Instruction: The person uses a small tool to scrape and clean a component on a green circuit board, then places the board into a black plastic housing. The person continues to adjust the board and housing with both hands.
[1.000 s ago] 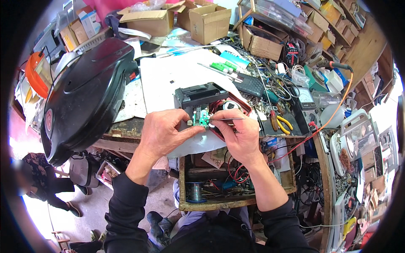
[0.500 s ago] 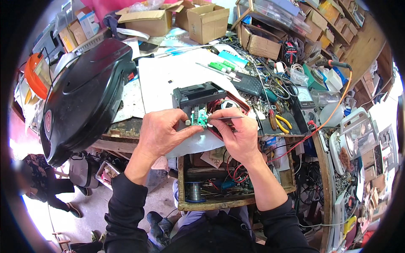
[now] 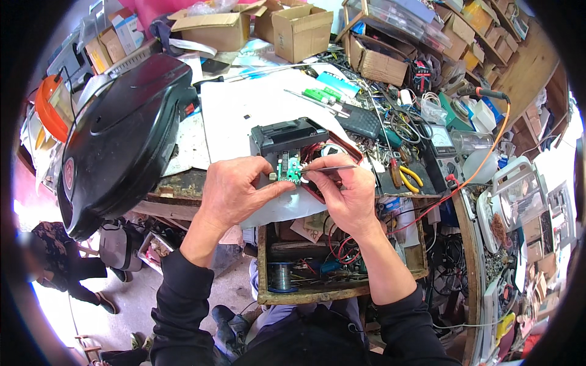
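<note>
One small green circuit board (image 3: 289,171), held just on the near side of a black plastic housing (image 3: 293,136): our left hand (image 3: 237,188) grips its left and lower edges, thumb nearly closed to forefinger, while our right hand (image 3: 343,192) pinches a slim tool (image 3: 345,168) angled at its right side, tip contact unclear. We'd brace the board firmly, keep the tip light, and avoid knocking the red casing (image 3: 350,148) behind.

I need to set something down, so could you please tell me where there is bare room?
The white sheet beyond the black housing and right of the black case is mostly bare. The open drawer and the area near the yellow-handled pliers are crowded.
</note>
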Action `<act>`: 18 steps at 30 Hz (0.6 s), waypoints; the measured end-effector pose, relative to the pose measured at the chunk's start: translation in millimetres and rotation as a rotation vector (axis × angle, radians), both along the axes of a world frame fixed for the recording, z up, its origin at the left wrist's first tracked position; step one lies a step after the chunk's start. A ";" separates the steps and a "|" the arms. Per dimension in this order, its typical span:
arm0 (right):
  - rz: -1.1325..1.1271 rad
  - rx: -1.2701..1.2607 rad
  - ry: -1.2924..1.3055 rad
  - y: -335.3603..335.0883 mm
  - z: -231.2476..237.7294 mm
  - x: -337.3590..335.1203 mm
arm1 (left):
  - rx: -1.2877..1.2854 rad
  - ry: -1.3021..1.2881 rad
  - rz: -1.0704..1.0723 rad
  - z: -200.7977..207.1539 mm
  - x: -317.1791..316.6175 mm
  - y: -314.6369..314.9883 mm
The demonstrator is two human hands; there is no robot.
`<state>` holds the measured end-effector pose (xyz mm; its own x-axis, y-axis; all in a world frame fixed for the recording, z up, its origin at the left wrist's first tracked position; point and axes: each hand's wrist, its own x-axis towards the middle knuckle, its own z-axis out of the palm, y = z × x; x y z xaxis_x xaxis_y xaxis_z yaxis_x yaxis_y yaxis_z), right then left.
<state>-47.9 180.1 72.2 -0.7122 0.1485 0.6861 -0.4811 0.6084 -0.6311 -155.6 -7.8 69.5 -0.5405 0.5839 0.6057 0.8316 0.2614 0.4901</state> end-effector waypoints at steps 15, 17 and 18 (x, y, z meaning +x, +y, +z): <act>-0.043 -0.068 -0.001 -1.2 -1.4 0.3 | 0.009 -0.017 0.011 -1.1 -0.3 -0.5; -0.050 -0.115 0.006 -2.3 -2.2 1.8 | 0.021 -0.037 0.010 -1.7 0.7 -1.3; -0.056 -0.126 0.013 -3.2 -1.8 1.4 | 0.028 -0.051 0.007 -0.8 1.4 -1.8</act>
<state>-46.4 176.9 70.4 -0.6914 0.2728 0.6690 -0.4578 0.5509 -0.6978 -154.2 -9.6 68.7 -0.5754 0.5630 0.5933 0.8034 0.2530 0.5391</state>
